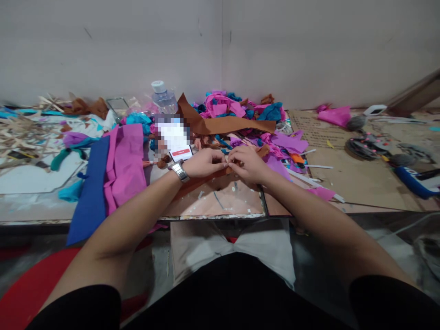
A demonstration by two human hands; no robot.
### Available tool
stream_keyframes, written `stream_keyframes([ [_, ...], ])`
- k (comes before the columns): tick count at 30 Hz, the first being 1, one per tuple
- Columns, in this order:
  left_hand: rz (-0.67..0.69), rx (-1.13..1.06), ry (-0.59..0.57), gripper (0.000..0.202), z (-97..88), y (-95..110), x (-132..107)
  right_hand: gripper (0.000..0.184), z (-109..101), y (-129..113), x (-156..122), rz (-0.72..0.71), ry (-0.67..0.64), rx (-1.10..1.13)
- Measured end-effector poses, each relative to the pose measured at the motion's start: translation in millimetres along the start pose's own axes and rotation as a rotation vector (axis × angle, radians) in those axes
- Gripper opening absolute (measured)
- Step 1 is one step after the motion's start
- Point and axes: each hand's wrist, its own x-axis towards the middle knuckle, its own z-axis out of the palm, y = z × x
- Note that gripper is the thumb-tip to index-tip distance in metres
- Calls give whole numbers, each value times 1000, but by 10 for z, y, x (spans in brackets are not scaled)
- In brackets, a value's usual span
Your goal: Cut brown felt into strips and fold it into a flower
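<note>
My left hand (205, 163), with a metal watch (180, 171) at its wrist, and my right hand (249, 165) meet over the front of the table. Thumbs and fingers of both are pinched together, almost touching, on a thin brown strip (222, 174) that looks like crepe paper or cloth. Part of the strip hangs below my left hand; the pinched spot itself is mostly covered by fingertips. A wider brown sheet (233, 125) lies just beyond the hands. Left of them, a phone (176, 140) with a lit, partly blurred screen leans near a clear bottle (164, 98).
Pink sheets (129, 160) and a blue sheet (91, 188) overhang the front edge at left. Crumpled pink and teal scraps (227, 105) heap against the wall. Green-handled pliers (65, 158) lie among wood slivers. Cardboard (330, 174) at right bears a dark dish of pins (366, 145) and blue tape (414, 181).
</note>
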Motion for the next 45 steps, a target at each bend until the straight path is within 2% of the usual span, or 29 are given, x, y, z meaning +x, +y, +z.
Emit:
stream_keyframes([
  [15, 92, 156, 96, 30, 50, 111, -44, 10, -15, -22, 22, 13, -11, 77],
  [20, 167, 324, 131, 27, 92, 85, -38, 8, -17, -6, 12, 48, -27, 57],
  [26, 175, 466, 153, 23, 150, 92, -31, 8, -11, 2, 7, 94, -37, 44],
  [36, 36, 240, 143, 22, 49, 125, -32, 4, -38, 34, 12, 42, 48, 9],
  [45, 49, 188, 158, 21, 53, 126, -33, 4, -32, 38, 15, 5, 63, 28],
])
